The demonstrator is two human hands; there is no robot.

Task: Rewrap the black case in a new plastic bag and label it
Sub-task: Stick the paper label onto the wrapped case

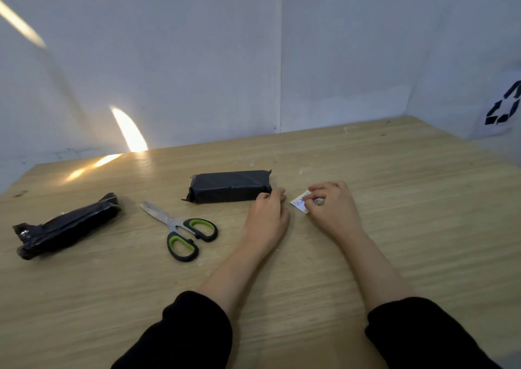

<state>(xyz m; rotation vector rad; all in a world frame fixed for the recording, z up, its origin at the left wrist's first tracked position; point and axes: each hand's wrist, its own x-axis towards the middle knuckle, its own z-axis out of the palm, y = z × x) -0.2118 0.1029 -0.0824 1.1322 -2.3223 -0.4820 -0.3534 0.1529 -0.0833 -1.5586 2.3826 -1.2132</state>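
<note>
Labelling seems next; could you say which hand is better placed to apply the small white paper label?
Probably the right hand: it pinches the white paper label just beside the black plastic-wrapped rectangular case.

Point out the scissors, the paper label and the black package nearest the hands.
scissors (175, 222): head view, on the pivot joining the blades.
paper label (298, 203): head view, on its written left part.
black package (229, 186): head view, middle of its top face.
</note>
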